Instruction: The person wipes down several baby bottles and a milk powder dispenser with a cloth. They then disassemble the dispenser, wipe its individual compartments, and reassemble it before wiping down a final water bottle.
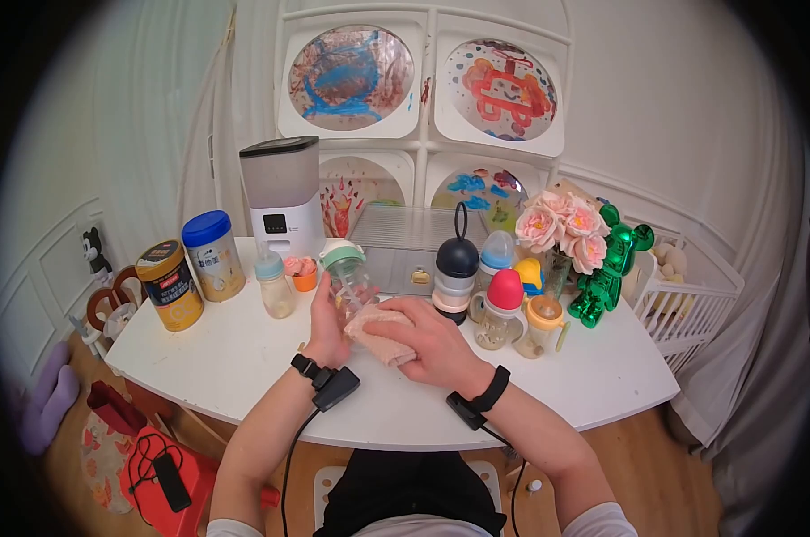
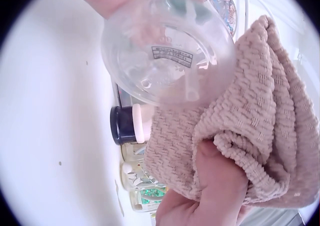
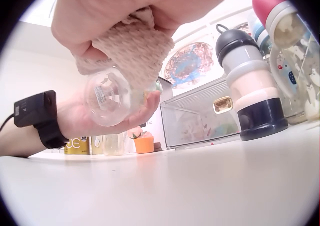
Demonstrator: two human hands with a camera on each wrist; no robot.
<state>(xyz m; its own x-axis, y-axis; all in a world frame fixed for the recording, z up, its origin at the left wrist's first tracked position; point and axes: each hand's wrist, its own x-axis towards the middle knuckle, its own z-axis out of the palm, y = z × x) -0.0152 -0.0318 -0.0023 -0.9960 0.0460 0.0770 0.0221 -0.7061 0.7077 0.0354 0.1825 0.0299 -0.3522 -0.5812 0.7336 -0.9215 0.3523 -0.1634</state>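
Note:
My left hand (image 1: 328,329) grips a clear baby bottle (image 1: 353,285) with a green top, held tilted over the table's middle. A folded pink towel (image 1: 380,338) is bunched in my right hand (image 1: 442,347), against the bottle's lower side. In the left wrist view the round base of the bottle (image 2: 165,60) faces the camera, and the waffle-textured towel (image 2: 245,95) overlaps its edge. From the right wrist, my left fingers show curled round the bottle (image 3: 106,98) above the tabletop, while the towel (image 3: 135,48) hangs from my right hand (image 3: 125,8).
On the white table (image 1: 423,416) several baby bottles, a stacked dark-topped container (image 1: 456,268), pink flowers (image 1: 557,224) and a green bear figure (image 1: 606,264) stand right. Left are two tins (image 1: 169,291), a dispenser (image 1: 282,192), another bottle (image 1: 275,288). A grey clear-fronted box (image 1: 400,246) sits behind.

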